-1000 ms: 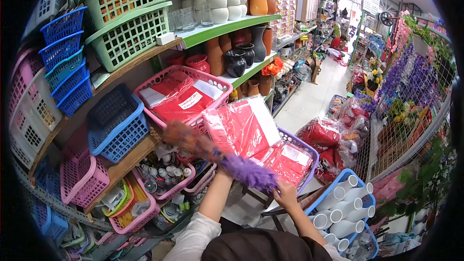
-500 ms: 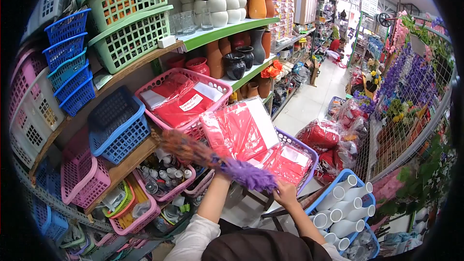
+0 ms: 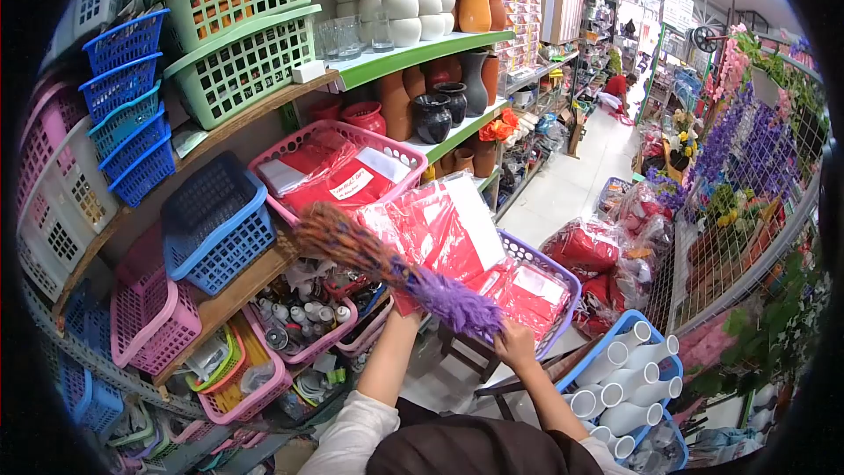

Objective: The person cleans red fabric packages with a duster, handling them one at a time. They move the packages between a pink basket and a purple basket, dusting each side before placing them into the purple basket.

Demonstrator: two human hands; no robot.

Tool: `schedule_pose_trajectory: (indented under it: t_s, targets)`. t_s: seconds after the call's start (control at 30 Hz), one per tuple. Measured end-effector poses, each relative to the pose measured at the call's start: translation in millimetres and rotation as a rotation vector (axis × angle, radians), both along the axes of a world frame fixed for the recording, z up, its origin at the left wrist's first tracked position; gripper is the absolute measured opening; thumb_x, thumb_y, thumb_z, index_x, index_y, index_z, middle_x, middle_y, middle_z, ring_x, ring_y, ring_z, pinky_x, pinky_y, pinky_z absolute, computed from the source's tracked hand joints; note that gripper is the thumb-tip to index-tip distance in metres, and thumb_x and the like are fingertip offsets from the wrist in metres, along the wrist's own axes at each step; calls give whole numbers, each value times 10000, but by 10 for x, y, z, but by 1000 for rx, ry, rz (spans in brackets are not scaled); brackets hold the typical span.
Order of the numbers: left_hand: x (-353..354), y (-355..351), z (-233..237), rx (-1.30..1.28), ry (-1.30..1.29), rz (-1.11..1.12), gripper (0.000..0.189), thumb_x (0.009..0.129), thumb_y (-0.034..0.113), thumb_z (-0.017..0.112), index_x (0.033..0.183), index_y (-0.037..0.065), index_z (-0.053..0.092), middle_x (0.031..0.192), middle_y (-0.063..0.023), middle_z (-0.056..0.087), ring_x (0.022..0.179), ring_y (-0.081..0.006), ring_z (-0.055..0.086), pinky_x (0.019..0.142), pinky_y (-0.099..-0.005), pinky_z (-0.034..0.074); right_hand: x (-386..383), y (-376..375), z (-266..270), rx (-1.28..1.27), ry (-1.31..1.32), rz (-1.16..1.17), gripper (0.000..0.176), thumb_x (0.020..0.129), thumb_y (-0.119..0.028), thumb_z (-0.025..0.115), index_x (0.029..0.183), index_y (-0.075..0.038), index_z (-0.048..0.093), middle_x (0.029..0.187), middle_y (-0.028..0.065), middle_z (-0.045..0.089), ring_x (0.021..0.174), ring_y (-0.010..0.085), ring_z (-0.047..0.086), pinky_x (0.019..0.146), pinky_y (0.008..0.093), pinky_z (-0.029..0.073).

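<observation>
My right hand grips the base of a fluffy duster, purple near the hand and orange-brown at its tip. The tip sweeps over the shelf edge by a blue basket. My left arm reaches up behind the duster; its hand is mostly hidden at the lower edge of a red plastic-wrapped packet, which stands tilted over the purple basket of more red packets.
A pink basket of red packets sits on the wooden shelf. Below are pink trays of small bottles. Green and blue baskets stack at upper left. Pots and vases fill the green shelves. White rolls in a blue crate stand right. The aisle runs ahead.
The duster dipped slightly, then swung back up and left across the shelf front. My right hand rose a little with it. The red packet stays tilted.
</observation>
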State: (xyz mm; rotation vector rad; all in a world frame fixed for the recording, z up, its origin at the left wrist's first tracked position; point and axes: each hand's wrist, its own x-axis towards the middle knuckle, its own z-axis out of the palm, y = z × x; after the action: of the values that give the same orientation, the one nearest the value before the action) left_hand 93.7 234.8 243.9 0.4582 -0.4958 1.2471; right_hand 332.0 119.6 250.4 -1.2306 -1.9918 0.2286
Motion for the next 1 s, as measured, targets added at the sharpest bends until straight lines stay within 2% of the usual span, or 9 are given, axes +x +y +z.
schedule_pose_trajectory:
  t_s: [0.1, 0.17, 0.2, 0.3, 0.43, 0.5, 0.77, 0.93, 1.0]
  targets:
    - [22, 49, 65, -11, 14, 5, 542, 849, 449, 420, 1229, 63, 400, 1159, -115, 489, 1047, -250, 491, 924, -420, 386, -26, 167, -116, -18, 60, -5, 221, 729, -136, 555, 922, -27, 548, 642, 221, 543, 600, 386, 549, 543, 456, 430]
    - [48, 82, 109, -29, 28, 22, 545, 848, 452, 419, 1230, 63, 399, 1161, -115, 488, 1048, -250, 490, 925, -421, 385, -66, 350, -225, -131, 188, -173, 196, 763, -131, 529, 908, 2, 534, 636, 241, 530, 606, 406, 540, 533, 465, 413]
    - [11, 29, 75, -47, 42, 37, 548, 848, 455, 418, 1232, 64, 397, 1162, -115, 487, 1050, -251, 489, 925, -421, 385, -75, 445, -284, -169, 273, -188, 199, 806, -138, 488, 914, 26, 519, 649, 259, 527, 608, 427, 530, 540, 479, 399]
    - [5, 114, 168, -100, 82, 78, 557, 847, 463, 415, 1235, 64, 394, 1167, -114, 484, 1054, -251, 486, 927, -422, 384, -85, 715, -377, -245, 359, -276, 207, 833, -148, 456, 899, 36, 522, 674, 277, 529, 637, 439, 531, 559, 490, 394]
    - [-108, -164, -16, -168, 127, 136, 569, 845, 475, 411, 1239, 65, 389, 1173, -113, 481, 1060, -252, 482, 928, -424, 383, -61, 1054, -693, -246, 321, -355, 229, 847, -154, 431, 878, 53, 526, 710, 293, 539, 679, 443, 543, 588, 494, 403]
    - [-100, -192, -2, -195, 152, 170, 575, 844, 481, 408, 1241, 66, 387, 1176, -113, 479, 1063, -253, 481, 929, -424, 382, -7, 1175, -965, -371, 268, -371, 240, 837, -150, 433, 861, 68, 531, 758, 302, 552, 727, 443, 553, 623, 497, 415]
    - [-20, -322, -3, -309, 266, 295, 599, 841, 504, 400, 1250, 67, 377, 1188, -111, 471, 1075, -255, 474, 932, -427, 380, 174, 1264, -1644, -499, 149, -365, 259, 800, -153, 455, 878, 76, 548, 802, 306, 562, 780, 446, 558, 678, 494, 432]
    - [29, -389, -20, -375, 338, 354, 614, 839, 519, 395, 1256, 68, 371, 1196, -109, 466, 1082, -257, 469, 934, -429, 378, 256, 1314, -1400, -602, 178, -336, 334, 790, -224, 513, 930, 76, 562, 825, 305, 566, 802, 437, 561, 702, 476, 437]
    - [64, -364, 4, -398, 367, 376, 620, 838, 525, 393, 1258, 69, 369, 1199, -109, 464, 1085, -257, 467, 935, -430, 377, 198, 1295, -1086, -519, 190, -468, 414, 807, -325, 531, 952, 61, 573, 855, 250, 604, 830, 377, 584, 721, 410, 450]
